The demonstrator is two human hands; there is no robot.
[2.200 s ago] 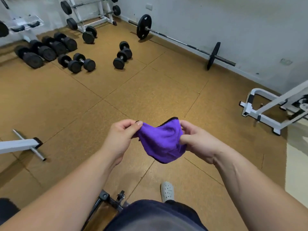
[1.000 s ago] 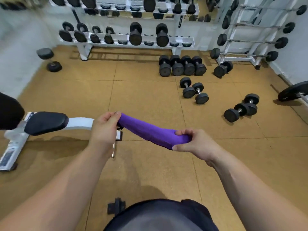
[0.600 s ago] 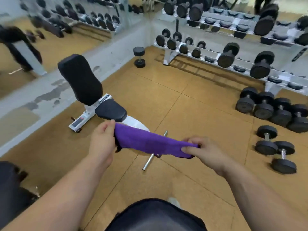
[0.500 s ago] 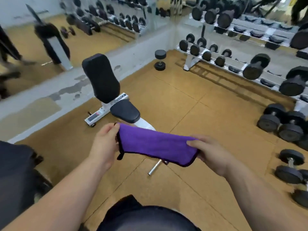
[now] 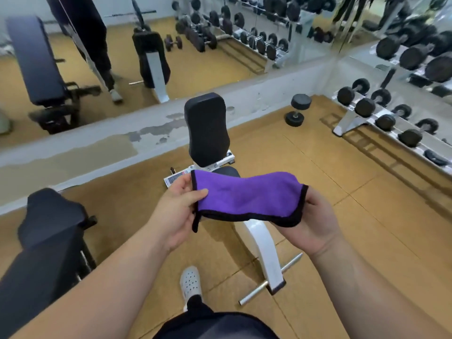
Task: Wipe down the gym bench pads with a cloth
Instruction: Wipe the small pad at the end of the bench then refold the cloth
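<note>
Your left hand [image 5: 176, 211] pinched the purple cloth [image 5: 247, 196] at one end, your right hand [image 5: 315, 223] gripped the other — cloth stretched between, back pad [image 5: 208, 128] upright beyond.

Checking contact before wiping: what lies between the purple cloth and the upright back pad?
Head view: just the far edge of the seat pad and the white hinge bracket.

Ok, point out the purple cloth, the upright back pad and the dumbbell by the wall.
purple cloth [image 5: 244, 196]: head view, middle of its top face.
back pad [image 5: 206, 128]: head view, centre of its black front.
dumbbell [image 5: 301, 102]: head view, its upper head.
</note>
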